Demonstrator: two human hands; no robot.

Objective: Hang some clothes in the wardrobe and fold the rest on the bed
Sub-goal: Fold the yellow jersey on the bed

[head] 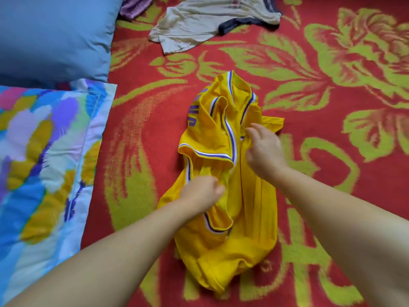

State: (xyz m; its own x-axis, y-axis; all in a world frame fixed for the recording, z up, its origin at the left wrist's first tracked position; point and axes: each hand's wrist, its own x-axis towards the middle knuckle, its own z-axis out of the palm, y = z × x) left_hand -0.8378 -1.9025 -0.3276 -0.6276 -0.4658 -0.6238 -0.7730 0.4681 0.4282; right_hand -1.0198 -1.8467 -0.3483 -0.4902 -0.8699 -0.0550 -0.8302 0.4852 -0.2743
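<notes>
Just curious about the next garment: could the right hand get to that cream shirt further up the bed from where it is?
Probably yes: the right hand is open over the yellow jersey, and only bare blanket lies between it and the cream shirt.

A yellow jersey (223, 173) with white-and-purple trim and purple lettering lies crumpled on the red-and-green bedspread (332, 85) — bunched, partly folded over itself, its armholes gaping open. Beyond the jersey, toward the far edge of the bedspread, a cream T-shirt (199, 21) with dark navy trim lies rumpled and unfolded — well apart from the jersey.
</notes>
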